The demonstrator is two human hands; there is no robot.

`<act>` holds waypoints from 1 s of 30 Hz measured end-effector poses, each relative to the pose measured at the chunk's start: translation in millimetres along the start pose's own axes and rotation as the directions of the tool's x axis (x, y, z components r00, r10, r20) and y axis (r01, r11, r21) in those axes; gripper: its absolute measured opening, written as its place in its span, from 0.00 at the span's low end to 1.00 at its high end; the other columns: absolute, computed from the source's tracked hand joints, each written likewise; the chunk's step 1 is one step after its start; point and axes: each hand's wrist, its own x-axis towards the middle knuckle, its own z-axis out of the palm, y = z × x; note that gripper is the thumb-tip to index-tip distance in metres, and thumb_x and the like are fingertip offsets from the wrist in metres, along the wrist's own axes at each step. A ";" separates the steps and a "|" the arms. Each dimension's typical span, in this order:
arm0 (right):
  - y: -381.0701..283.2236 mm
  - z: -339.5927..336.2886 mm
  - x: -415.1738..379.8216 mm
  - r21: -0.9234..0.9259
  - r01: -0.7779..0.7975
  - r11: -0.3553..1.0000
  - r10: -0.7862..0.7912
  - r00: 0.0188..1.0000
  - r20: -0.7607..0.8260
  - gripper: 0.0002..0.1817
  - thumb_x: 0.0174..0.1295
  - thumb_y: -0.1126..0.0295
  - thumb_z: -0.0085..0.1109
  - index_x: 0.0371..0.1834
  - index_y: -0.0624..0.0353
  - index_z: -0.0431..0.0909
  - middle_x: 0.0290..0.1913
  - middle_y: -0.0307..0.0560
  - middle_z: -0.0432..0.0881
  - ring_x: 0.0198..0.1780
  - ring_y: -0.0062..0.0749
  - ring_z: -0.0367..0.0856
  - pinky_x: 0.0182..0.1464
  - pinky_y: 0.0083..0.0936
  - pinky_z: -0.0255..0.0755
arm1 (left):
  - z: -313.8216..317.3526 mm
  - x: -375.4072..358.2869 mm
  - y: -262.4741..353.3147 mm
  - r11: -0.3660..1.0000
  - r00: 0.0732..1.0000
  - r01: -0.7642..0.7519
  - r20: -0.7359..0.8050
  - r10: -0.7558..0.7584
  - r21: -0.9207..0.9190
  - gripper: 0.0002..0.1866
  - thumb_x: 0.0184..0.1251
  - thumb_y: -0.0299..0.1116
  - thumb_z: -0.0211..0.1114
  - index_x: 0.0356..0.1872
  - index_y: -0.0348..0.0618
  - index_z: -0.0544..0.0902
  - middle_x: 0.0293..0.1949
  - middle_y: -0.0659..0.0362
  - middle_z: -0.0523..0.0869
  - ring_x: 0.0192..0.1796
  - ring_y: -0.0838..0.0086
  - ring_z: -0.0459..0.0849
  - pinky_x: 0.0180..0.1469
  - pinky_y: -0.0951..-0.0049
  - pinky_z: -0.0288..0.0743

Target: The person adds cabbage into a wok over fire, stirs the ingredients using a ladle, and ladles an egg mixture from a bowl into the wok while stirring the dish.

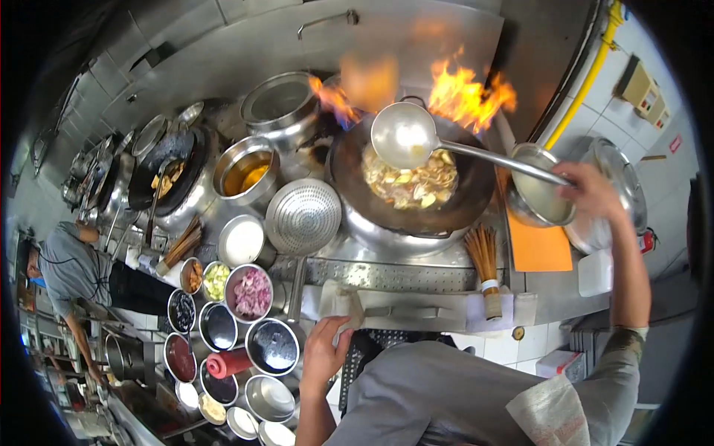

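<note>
My right hand is wrapped round the handle of a metal ladle. The ladle's bowl is above a dark wok, hiding part of it. Sliced food in pale sauce lies in the wok, and flames rise behind its rim. Down by the stove's front edge is my left hand, thumb apart from the fingers and nothing visible in it. Close to that hand are a folded cloth and the handle of a perforated skimmer, which rests on the stove.
Left of the wok stand a pot of oil and several ingredient bowls, one with chopped onion. A bamboo brush sits on the front ledge. Right are a metal pot and an orange board. Another person works far left.
</note>
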 end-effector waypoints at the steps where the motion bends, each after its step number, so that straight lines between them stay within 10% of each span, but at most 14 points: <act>1: -14.8 -17.0 -7.7 0.053 -0.015 0.999 0.013 0.999 0.040 0.16 0.60 0.72 0.65 0.52 0.63 0.81 0.41 0.54 0.85 0.45 0.42 0.84 0.49 0.34 0.76 | 0.0 0.7 -1.6 1.000 1.000 -0.004 0.006 0.004 -0.002 0.11 0.63 0.27 0.68 0.46 0.38 0.85 0.43 0.49 0.86 0.47 0.51 0.85 0.50 0.59 0.78; 5: -7.3 -49.6 -25.7 0.198 0.162 0.967 -0.165 0.986 -0.001 0.15 0.61 0.74 0.63 0.51 0.64 0.80 0.42 0.50 0.82 0.41 0.33 0.82 0.45 0.29 0.77 | 0.9 5.0 -1.1 0.999 0.999 -0.025 0.044 0.026 -0.024 0.11 0.63 0.27 0.69 0.46 0.38 0.85 0.43 0.50 0.86 0.47 0.53 0.85 0.51 0.60 0.78; 11: -106.8 -159.4 -55.1 0.052 0.161 0.986 -0.169 0.910 0.379 0.24 0.67 0.72 0.62 0.65 0.65 0.73 0.58 0.58 0.82 0.48 0.32 0.81 0.50 0.22 0.76 | -6.0 3.6 -4.9 0.998 0.993 -0.048 0.111 0.051 -0.028 0.12 0.66 0.31 0.68 0.47 0.38 0.85 0.45 0.50 0.87 0.49 0.53 0.85 0.53 0.62 0.78; 14: -133.3 -179.4 -55.9 -0.018 0.210 0.978 -0.181 0.880 0.439 0.23 0.67 0.72 0.62 0.65 0.65 0.74 0.56 0.57 0.82 0.46 0.32 0.81 0.49 0.22 0.76 | 16.1 -36.5 -44.4 0.983 1.000 -0.026 0.010 0.024 0.180 0.13 0.70 0.36 0.65 0.47 0.38 0.85 0.46 0.50 0.87 0.48 0.53 0.85 0.52 0.61 0.78; 30: -156.3 -174.7 -48.3 -0.104 0.242 0.965 -0.166 0.864 0.475 0.21 0.66 0.71 0.62 0.61 0.65 0.76 0.48 0.53 0.82 0.40 0.31 0.80 0.43 0.23 0.75 | -54.6 -59.0 -47.9 0.935 0.938 0.347 -0.011 -0.347 0.077 0.12 0.70 0.34 0.64 0.48 0.38 0.85 0.47 0.49 0.86 0.49 0.51 0.84 0.53 0.57 0.77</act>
